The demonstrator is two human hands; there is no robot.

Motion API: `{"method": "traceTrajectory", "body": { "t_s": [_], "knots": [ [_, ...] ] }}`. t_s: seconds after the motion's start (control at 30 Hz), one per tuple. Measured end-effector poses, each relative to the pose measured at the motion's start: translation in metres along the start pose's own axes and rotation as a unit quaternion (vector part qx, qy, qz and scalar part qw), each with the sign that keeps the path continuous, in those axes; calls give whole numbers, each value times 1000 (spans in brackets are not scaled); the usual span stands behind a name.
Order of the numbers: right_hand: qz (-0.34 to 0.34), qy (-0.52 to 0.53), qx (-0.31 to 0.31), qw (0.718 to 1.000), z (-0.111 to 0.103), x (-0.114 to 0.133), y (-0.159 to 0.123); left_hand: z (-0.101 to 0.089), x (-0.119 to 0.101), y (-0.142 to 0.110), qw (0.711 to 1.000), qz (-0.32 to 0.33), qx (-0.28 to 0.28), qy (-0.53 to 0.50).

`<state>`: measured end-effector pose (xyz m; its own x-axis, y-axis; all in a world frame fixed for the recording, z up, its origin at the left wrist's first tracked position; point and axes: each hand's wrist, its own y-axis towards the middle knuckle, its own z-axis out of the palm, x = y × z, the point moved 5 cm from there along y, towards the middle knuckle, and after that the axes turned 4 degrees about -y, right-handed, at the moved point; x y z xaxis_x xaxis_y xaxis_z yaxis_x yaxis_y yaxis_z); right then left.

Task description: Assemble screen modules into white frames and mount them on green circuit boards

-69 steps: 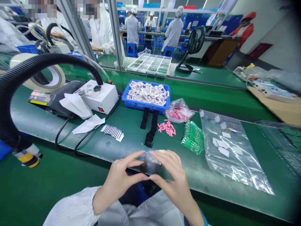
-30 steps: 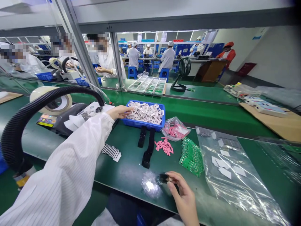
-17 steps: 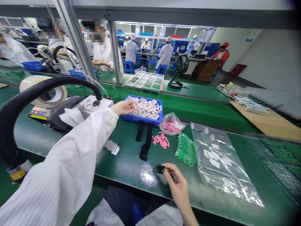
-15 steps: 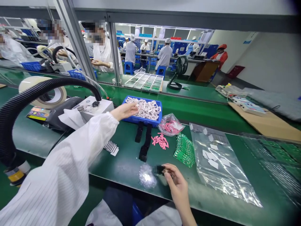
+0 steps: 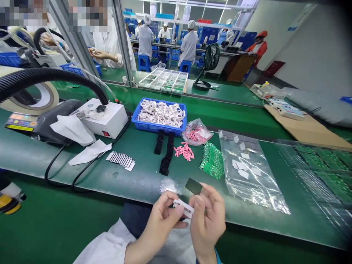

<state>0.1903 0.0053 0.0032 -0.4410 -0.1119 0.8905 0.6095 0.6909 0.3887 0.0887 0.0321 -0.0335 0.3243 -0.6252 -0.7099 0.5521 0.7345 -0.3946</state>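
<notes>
Both my hands are close together at the near edge of the green table. My left hand (image 5: 162, 220) pinches one end of a small white plastic part (image 5: 183, 208). My right hand (image 5: 207, 216) touches the other end of that part and holds a small dark flat piece (image 5: 194, 186) at its fingertips. A crumpled clear wrapper (image 5: 169, 186) lies on the table just beyond my hands. The blue bin (image 5: 140, 124) full of the same white parts stands farther back.
Black strips (image 5: 165, 154), pink pieces (image 5: 184, 151), green circuit boards (image 5: 211, 160) and a clear bag (image 5: 249, 172) lie mid-table. A white box (image 5: 108, 119), black hose (image 5: 41, 75) and cables (image 5: 63, 172) sit left. Other workers stand beyond the partition.
My left hand has come back from the blue bin with a white part and met my right hand at the table's near edge. The view has tilted downward.
</notes>
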Motion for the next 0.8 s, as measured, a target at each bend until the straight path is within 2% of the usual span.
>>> {"method": "traceTrajectory", "body": {
  "t_s": [0.07, 0.13, 0.2, 0.27, 0.37, 0.43, 0.5, 0.63, 0.8],
  "knots": [
    [63, 73, 51, 994, 7, 1, 1, -3, -4, -7, 998, 35, 38, 38],
    [144, 126, 118, 974, 15, -1, -2, -5, -9, -14, 989, 67, 110, 74],
    [179, 142, 169, 959, 18, -2, -6, -7, -12, -20, 980, 67, 170, 74],
    [133, 120, 188, 966, 16, 2, -7, -11, -10, -25, 980, 16, 198, 7],
    [-45, 37, 182, 982, 5, 17, -6, -15, -5, -29, 966, -82, 192, -150],
    [-163, -25, 181, 970, -1, 27, -8, -16, -4, -31, 954, -103, 174, -221],
    [-239, -78, 198, 948, -3, 32, -11, -17, -5, -31, 949, -93, 166, -253],
    [-296, -117, 239, 917, 4, 37, -14, -17, -6, -31, 947, -68, 165, -267],
    [-278, -98, 276, 915, 12, 39, -13, -20, -10, -31, 956, -54, 173, -233]
  ]
}}
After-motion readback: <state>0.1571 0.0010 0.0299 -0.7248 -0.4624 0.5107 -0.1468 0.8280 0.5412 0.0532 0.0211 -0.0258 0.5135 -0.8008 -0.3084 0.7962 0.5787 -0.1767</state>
